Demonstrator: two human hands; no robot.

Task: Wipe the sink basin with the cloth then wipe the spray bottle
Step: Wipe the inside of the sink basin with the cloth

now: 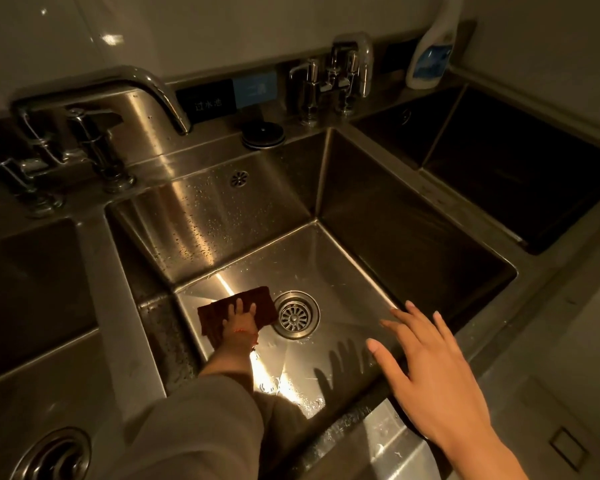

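— From the head view, where did the cloth [238, 311] lie?

— Flat on the floor of the sink basin [347, 271], directly under the left hand [240, 323], whose fingers were spread and pressing down on it rather than pinching it. The cloth's long side ran across the hand, from its far left to just short of the drain [295, 315], which sat immediately to the hand's right.

— And the other hand?

— The right hand [426, 372] hovered open and empty, fingers apart, above the basin's near right edge; whether it touched the rim could not be told.

— Which hand stood closer to the spray bottle [430, 53]?

— The right. The bottle stood upright on the back ledge, far ahead of that hand and a little to its right, well apart from both. The left hand looked mid-wipe, so the bottle step seemed not yet begun.
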